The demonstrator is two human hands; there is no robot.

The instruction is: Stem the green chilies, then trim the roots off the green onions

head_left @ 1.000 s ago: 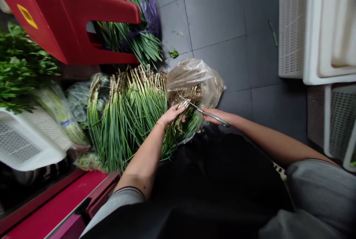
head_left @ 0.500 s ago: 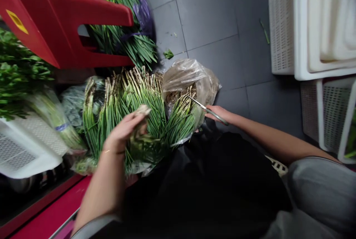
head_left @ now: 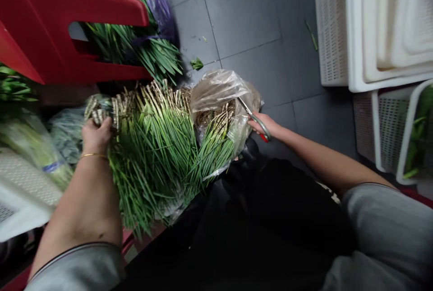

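Observation:
Green-leaved stalks (head_left: 162,133) with pale, soil-marked ends lie in a row across the middle. At the row's left end my left hand (head_left: 97,134) is closed on the pale ends of a bunch of stalks (head_left: 98,113). My right hand (head_left: 265,125) grips scissors (head_left: 252,114), whose blades point up and left over a clear plastic bag (head_left: 221,85). Under the bag's opening are brown roots and a smaller group of stalks (head_left: 219,135). The tips of my left fingers are partly hidden among the stalks.
A red plastic stool (head_left: 50,25) lies at the upper left, beside more greens (head_left: 158,56) in a purple bag (head_left: 162,6). White baskets (head_left: 333,34) are stacked at the right. Another white basket (head_left: 34,219) and bagged stalks (head_left: 34,146) are at the left.
My left hand has moved left and up from above the row, and now grasps stalk ends. The pale thing it carried is no longer seen in it. The scissors have shifted slightly, blades steeper.

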